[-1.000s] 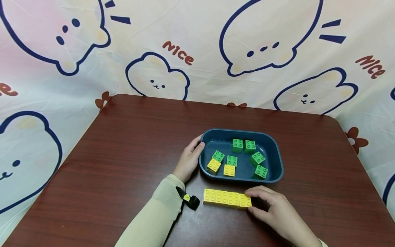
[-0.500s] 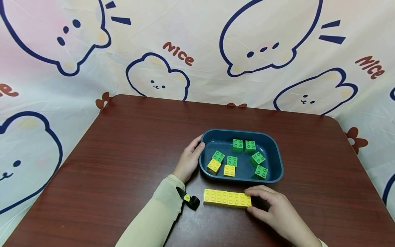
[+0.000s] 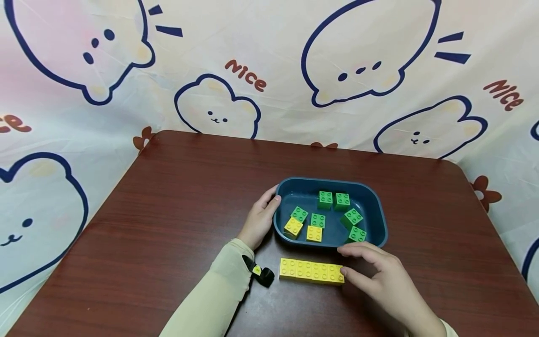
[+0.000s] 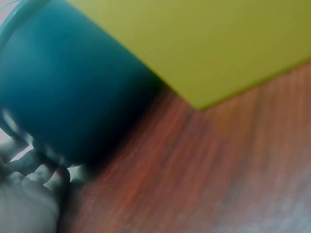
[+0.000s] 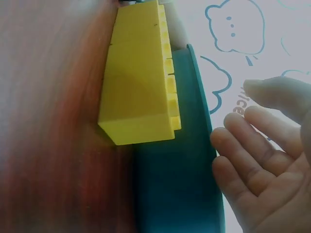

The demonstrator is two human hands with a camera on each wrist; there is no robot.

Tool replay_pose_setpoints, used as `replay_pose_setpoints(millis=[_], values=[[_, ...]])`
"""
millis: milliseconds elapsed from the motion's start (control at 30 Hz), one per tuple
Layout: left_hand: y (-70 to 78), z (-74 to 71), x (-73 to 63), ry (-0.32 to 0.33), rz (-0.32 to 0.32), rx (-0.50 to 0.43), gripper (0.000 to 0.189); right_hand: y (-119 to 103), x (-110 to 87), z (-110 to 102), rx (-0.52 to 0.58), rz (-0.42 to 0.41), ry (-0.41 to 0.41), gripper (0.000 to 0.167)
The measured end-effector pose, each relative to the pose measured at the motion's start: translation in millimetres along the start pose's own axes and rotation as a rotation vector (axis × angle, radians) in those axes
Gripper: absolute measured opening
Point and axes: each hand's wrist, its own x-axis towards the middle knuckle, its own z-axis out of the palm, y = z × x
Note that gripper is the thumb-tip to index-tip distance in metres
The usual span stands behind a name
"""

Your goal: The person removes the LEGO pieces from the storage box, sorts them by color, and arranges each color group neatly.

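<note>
Head view: left hand (image 3: 258, 221) grasping the left end of a blue tray (image 3: 335, 232), thumb at the rim and fingers around the outer wall; right hand (image 3: 389, 283) released, with nothing between thumb and fingers. Just left of the right thumb tip, on the dark wooden table (image 3: 202, 187): a straight row of yellow bricks (image 3: 311, 271), four in number, studs upward, alongside the near wall of the tray and to the right of the left wrist. In the right wrist view, a visible gap between right fingers and row. Right index fingertip over or against the near tray rim, contact impossible to tell. Inside the tray, to the right of the left-hand grasp: six green bricks (image 3: 352, 218) and two further yellow bricks (image 3: 293, 227). Nearest that grasp, both of these yellow ones, each just on the near side of a green one; joined or merely adjacent, not determinable. Farther from the same grasp, two green ones side by side toward the far wall and two more toward the right end, beyond the right fingertips. Behind the left grip, a black strap (image 3: 263, 276) and a pale sleeve (image 3: 210, 290).
</note>
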Motion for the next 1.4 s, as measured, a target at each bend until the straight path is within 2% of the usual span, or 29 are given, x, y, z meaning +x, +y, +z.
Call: replay_pose_setpoints(millis=[200, 567, 967, 1167, 1400], values=[[-0.1, 0.0, 0.4, -0.001, -0.003, -0.004, 0.043, 2, 15.4, -1, 0.003, -0.021, -0.013, 0.031], [-0.8, 0.6, 0.8, -0.002, 0.002, 0.003, 0.044, 8, 49.1, 4, -0.036, 0.117, -0.190, 0.021], [-2.0, -0.1, 1.0, 0.001, 0.017, -0.003, 0.043, 10, 66.1, 5, -0.006, 0.249, -0.324, 0.014], [0.3, 0.0, -0.5, 0.003, 0.006, -0.009, 0.043, 10, 69.8, 7, 0.003, 0.281, -0.344, 0.015], [-0.2, 0.2, -0.6, 0.001, 0.019, -0.016, 0.044, 14, 73.3, 9, -0.005, 0.264, -0.347, 0.020]])
